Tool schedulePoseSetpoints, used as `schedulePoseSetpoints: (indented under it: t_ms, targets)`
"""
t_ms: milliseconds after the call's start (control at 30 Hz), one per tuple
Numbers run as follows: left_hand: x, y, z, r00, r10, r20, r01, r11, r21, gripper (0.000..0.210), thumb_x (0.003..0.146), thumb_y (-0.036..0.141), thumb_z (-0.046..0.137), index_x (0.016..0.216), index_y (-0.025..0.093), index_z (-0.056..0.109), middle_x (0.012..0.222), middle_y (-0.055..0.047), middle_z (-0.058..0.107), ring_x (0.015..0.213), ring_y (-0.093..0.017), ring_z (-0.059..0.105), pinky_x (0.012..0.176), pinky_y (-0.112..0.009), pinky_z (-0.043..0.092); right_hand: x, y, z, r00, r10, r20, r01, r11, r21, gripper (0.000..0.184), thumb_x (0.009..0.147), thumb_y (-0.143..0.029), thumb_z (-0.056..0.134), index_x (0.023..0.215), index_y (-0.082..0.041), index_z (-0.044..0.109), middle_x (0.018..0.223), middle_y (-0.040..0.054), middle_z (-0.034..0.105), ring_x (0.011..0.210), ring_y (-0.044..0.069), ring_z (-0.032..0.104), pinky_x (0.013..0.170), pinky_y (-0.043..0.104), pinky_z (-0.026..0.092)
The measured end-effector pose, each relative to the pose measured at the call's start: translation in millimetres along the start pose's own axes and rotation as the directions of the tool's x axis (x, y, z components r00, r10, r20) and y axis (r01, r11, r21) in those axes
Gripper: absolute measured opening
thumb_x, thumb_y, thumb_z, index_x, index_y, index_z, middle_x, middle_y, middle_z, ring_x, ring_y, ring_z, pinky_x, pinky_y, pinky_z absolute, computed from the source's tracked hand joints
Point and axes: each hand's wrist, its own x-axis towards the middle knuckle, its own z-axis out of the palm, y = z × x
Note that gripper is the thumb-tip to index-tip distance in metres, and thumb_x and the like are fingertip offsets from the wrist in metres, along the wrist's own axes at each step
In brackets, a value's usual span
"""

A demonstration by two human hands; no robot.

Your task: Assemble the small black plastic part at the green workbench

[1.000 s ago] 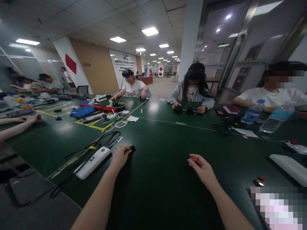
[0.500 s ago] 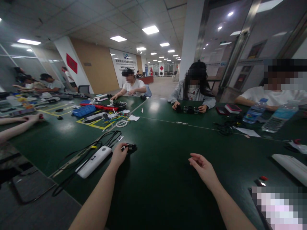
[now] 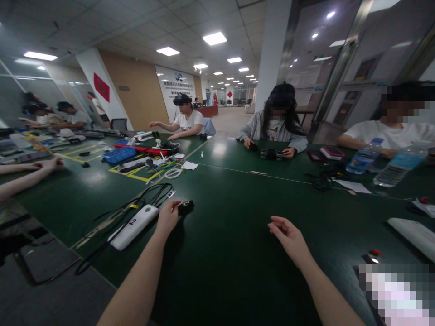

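My left hand (image 3: 169,217) has its fingers closed on a small black object (image 3: 186,208) with a paler spot on its top, just above the green table (image 3: 231,253). The kind of object is too small to make out. To the left of that hand lies a white power bank-like block (image 3: 133,227) marked "2", with black cables (image 3: 154,195) looping behind it. My right hand (image 3: 287,237) rests over the table on the right, holding nothing, its fingers loosely curved and the thumb apart from them.
A blue basket (image 3: 118,155), a white cable coil (image 3: 173,174) and loose wires lie farther left. Two water bottles (image 3: 399,165), black cables and a white block (image 3: 413,237) are on the right. Several people sit around the table; one across handles a black device (image 3: 272,154).
The black object in my left hand has turned, showing a different side. My right hand has hardly moved. The person at the far left of the opposite side has lifted and stretched out an arm.
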Motion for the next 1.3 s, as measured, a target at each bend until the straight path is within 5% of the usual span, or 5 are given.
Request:
schedulePoseSetpoints:
  t_ms: [300,500,1033,1300]
  targets:
    - [-0.6,24.0,6.1,0.978,0.153,0.143,-0.172,0.976,0.131,0.027,0.079,0.026,0.044,0.097,0.015,0.061,0.095,-0.007,0.058,0.089,-0.016,0.054,0.084,-0.028,0.041,-2.7,-4.4,-1.4,1.0,0.011,-0.002,-0.011,1.0,-0.028,0.032,0.069,-0.039,0.058,0.098,-0.026,0.057,0.089,0.0011,0.064,0.086,0.021,0.059,0.077,0.036,0.045]
    - [-5.4,26.7,0.7,0.975,0.085,0.205,-0.132,0.964,0.232,0.026,0.078,0.018,0.045,0.1,0.016,0.059,0.1,-0.007,0.056,0.09,-0.016,0.055,0.082,-0.027,0.04,-3.1,-5.1,-1.3,1.0,0.013,0.004,-0.013,0.999,-0.032,0.033,0.069,-0.039,0.058,0.099,-0.025,0.056,0.09,0.002,0.063,0.087,0.021,0.058,0.078,0.037,0.045]
    - [-10.6,23.1,4.8,0.982,0.136,0.132,-0.179,0.895,0.409,0.025,0.083,0.026,0.038,0.1,0.023,0.055,0.105,-0.003,0.057,0.09,-0.019,0.056,0.079,-0.033,0.037,-3.4,-6.0,0.1,1.0,0.006,-0.012,-0.006,1.0,-0.007,0.033,0.067,-0.04,0.059,0.097,-0.025,0.058,0.087,0.0015,0.064,0.084,0.021,0.06,0.076,0.036,0.046]
    - [-12.7,28.6,0.5,0.974,0.138,0.178,-0.198,0.902,0.383,0.025,0.079,0.032,0.045,0.098,0.022,0.056,0.101,-0.004,0.057,0.087,-0.018,0.056,0.076,-0.029,0.038,-6.5,-11.7,0.0,1.0,0.011,0.009,-0.011,0.999,-0.044,0.033,0.07,-0.039,0.056,0.099,-0.024,0.055,0.089,0.0019,0.063,0.086,0.02,0.059,0.079,0.035,0.045]
